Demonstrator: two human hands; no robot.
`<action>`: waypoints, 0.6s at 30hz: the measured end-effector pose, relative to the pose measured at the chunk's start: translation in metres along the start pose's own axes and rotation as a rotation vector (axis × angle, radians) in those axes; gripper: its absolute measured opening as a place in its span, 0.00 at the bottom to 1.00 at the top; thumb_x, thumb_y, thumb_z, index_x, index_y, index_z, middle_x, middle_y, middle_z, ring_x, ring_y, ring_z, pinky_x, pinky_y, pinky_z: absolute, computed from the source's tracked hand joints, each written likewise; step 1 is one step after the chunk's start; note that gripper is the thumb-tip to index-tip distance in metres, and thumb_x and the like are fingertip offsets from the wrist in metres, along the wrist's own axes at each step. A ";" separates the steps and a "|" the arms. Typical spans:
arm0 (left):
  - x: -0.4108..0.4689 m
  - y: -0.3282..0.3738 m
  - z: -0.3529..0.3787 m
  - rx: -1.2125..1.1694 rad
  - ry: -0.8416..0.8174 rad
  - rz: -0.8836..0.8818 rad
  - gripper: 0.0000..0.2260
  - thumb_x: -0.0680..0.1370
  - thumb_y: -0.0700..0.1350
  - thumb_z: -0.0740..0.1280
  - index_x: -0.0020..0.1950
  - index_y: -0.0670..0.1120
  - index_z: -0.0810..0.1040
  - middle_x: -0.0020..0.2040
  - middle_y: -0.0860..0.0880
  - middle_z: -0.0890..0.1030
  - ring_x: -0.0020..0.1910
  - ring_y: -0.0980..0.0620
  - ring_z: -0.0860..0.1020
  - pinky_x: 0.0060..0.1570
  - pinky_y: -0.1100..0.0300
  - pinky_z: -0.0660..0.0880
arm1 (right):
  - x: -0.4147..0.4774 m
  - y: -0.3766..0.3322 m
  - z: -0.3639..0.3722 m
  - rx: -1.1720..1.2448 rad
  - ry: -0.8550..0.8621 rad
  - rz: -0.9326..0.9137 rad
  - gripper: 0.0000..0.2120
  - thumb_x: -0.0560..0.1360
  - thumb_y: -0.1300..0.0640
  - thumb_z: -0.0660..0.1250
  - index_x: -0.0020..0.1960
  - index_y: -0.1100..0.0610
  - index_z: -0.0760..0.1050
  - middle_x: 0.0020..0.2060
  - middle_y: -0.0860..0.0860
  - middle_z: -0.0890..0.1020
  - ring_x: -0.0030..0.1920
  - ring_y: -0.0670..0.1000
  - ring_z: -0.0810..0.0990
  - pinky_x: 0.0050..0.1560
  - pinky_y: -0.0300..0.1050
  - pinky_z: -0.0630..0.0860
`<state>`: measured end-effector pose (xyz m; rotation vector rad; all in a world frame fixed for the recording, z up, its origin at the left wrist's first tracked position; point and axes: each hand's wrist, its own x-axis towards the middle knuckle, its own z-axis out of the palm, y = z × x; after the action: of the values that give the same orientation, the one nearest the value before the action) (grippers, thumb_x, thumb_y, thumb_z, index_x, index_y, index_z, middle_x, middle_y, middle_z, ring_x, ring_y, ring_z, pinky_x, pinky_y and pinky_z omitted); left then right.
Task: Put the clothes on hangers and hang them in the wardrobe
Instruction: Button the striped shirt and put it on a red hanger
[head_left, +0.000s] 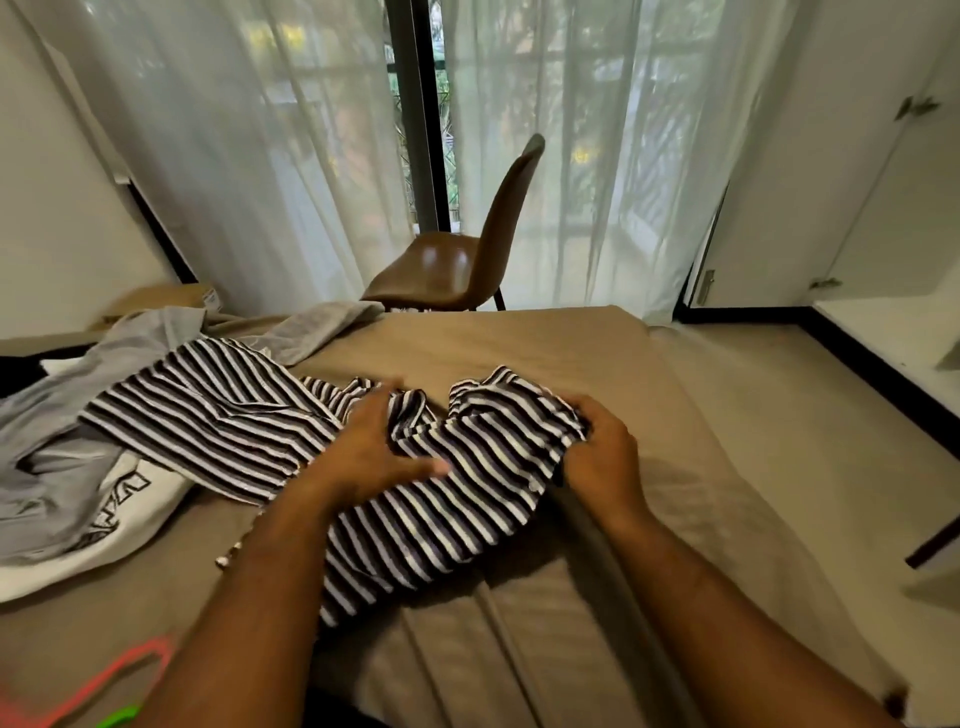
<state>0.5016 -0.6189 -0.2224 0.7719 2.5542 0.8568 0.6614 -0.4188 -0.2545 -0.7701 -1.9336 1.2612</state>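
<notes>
**While daylight filters through the curtains, two hands bunch a striped shirt on the bed**

Where the bed (571, 353) meets its near left corner, a pink hanger (156, 647) and a green one (122, 717) lie blurred. Beyond them, along the left edge, a white tee (130, 514) shows bold black outlined lettering, too folded to read. A grey garment (57, 415) lies partly over it. A cardboard box (171, 296) past the far left corner carries a small white label whose print is too small to make out.

The shirt (441, 519), striped black and white, spreads from the left side to the middle of the bed, one end overlapping the tee. The left hand (363, 447) has its fingers curled into the gathered cloth, thumb laid across the stripes. The right hand (602, 457) is clamped round the bunched end just beside it.

Tan sheets cover the bed. Behind its far edge stands a brown chair (457, 270), before sheer white curtains (234, 156) and a dark window frame (415, 130). A white wardrobe (857, 208) stands at the right, above a pale floor (779, 415).
</notes>
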 end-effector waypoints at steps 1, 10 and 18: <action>-0.004 0.019 0.015 -0.013 -0.133 0.100 0.65 0.55 0.64 0.83 0.82 0.58 0.46 0.80 0.55 0.52 0.78 0.53 0.53 0.78 0.52 0.56 | -0.003 -0.020 0.005 0.132 -0.028 -0.038 0.17 0.74 0.69 0.66 0.55 0.51 0.83 0.49 0.43 0.86 0.52 0.43 0.83 0.57 0.42 0.79; 0.018 0.024 0.032 -1.099 0.242 -0.001 0.16 0.80 0.46 0.66 0.67 0.42 0.78 0.63 0.43 0.82 0.60 0.46 0.81 0.62 0.52 0.76 | 0.006 -0.026 -0.006 0.095 -0.232 -0.125 0.35 0.76 0.60 0.73 0.76 0.39 0.64 0.69 0.41 0.73 0.69 0.44 0.72 0.64 0.38 0.73; -0.040 0.093 0.001 -1.714 -0.395 0.266 0.16 0.76 0.47 0.68 0.58 0.39 0.84 0.56 0.39 0.84 0.56 0.40 0.83 0.57 0.48 0.79 | 0.015 -0.013 -0.028 -0.148 -0.615 -0.102 0.37 0.77 0.46 0.70 0.80 0.53 0.59 0.78 0.49 0.66 0.71 0.41 0.69 0.67 0.32 0.70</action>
<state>0.5702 -0.5792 -0.1586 0.5018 0.6982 2.0834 0.6739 -0.3967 -0.2308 -0.3616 -2.5397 1.4117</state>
